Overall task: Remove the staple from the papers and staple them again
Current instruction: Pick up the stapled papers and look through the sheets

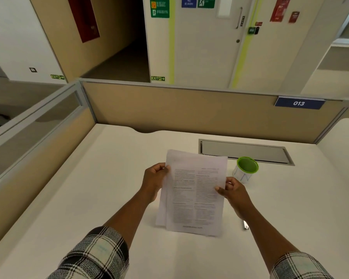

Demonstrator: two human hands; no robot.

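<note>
We grip the papers (191, 192) in both hands, left hand (154, 179) and right hand (234, 191), fingers closed on their edges, above the white counter (101, 178) beside a green-rimmed cup (245, 170).

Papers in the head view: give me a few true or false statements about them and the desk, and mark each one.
1. Both hands hold the papers, the left hand at the left edge and the right hand at the right edge. True.
2. The papers lie flat on the desk with nobody touching them. False: they are held up, lower edge near the desk.
3. A green-rimmed cup stands right of the papers. True.
4. The cup lies tipped on its side. False: it stands upright.
5. The sheets are blank. False: the front sheet carries printed text.
</note>
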